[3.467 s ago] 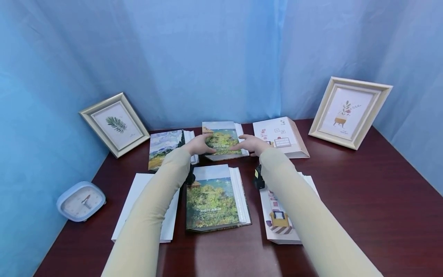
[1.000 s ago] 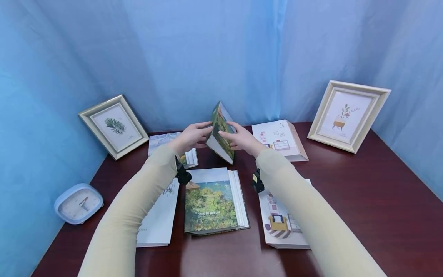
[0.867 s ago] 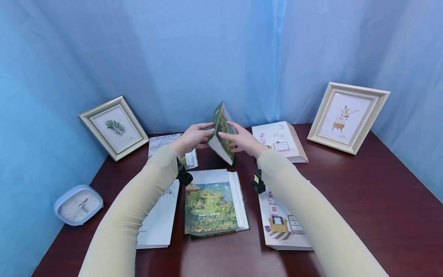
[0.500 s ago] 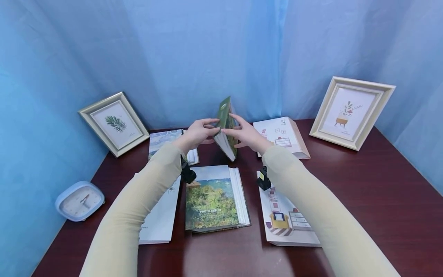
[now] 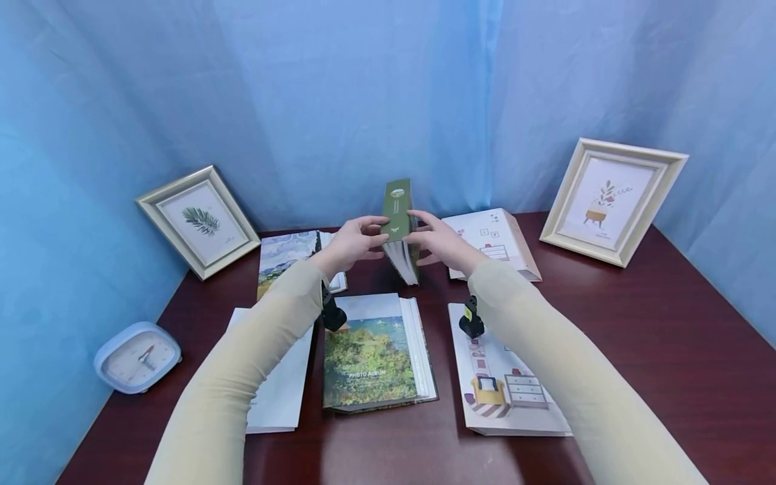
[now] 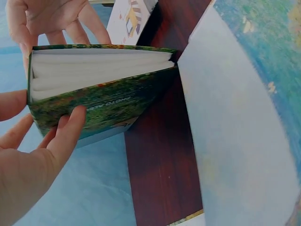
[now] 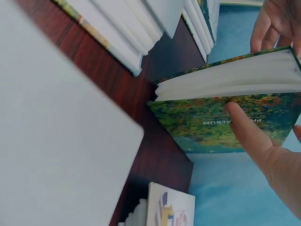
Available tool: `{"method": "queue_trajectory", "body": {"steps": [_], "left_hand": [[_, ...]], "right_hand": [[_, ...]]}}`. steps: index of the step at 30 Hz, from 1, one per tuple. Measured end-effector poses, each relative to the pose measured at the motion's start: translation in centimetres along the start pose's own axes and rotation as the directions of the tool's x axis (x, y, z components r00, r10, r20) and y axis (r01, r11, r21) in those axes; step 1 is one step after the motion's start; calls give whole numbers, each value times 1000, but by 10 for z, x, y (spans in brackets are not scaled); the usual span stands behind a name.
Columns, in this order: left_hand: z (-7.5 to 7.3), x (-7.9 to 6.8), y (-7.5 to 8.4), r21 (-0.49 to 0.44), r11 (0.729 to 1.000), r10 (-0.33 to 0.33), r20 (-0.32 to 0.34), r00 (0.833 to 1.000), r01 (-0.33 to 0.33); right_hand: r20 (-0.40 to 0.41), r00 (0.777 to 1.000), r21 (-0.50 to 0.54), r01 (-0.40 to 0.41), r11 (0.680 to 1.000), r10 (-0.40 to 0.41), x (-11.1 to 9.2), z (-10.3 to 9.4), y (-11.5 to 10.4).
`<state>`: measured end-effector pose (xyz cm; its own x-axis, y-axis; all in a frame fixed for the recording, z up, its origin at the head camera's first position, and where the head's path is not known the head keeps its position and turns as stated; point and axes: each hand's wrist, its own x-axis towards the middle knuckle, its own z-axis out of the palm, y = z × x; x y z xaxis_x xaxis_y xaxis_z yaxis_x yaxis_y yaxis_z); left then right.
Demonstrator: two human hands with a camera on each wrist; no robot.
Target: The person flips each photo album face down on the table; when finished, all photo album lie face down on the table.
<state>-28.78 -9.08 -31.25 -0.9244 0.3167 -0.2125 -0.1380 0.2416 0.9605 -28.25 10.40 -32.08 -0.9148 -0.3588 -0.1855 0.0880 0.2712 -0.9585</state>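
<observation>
A green photo album (image 5: pixel 397 205) stands on edge at the back of the table, its spine turned up and its white pages showing below. My left hand (image 5: pixel 353 244) holds it from the left, fingers at the spine edge and cover. From the opposite side my right hand (image 5: pixel 445 244) holds it, thumb and fingers spread over the other cover. In the left wrist view the album's pages (image 6: pixel 99 70) fan slightly between the covers, with the left fingers (image 6: pixel 73 125) against one cover. The right wrist view has a right-hand finger (image 7: pixel 244 122) flat on the painted garden cover (image 7: pixel 202 120).
A matching photo album (image 5: pixel 370 357) lies in front, a landscape album (image 5: pixel 285 259) at back left. White albums lie at back right (image 5: pixel 503 236), front right (image 5: pixel 503 397) and front left (image 5: pixel 281 397). Two picture frames (image 5: pixel 206 222) (image 5: pixel 615 199) and a clock (image 5: pixel 138 357) stand around.
The album lay flat 3.5 seconds ago; both hands have lifted it onto its edge. Over the last second it has turned so that its green spine faces up toward me.
</observation>
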Motion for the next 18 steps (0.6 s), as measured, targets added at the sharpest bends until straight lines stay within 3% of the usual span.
{"method": "queue_trajectory", "body": {"steps": [10, 18], "left_hand": [[6, 3, -10, -24, 999, 31, 62, 998, -29], [12, 9, -20, -22, 995, 96, 99, 990, -94]], "right_hand": [[43, 999, 57, 26, 998, -29, -3, -11, 10], [37, 999, 108, 24, 994, -28, -8, -19, 9]]}}
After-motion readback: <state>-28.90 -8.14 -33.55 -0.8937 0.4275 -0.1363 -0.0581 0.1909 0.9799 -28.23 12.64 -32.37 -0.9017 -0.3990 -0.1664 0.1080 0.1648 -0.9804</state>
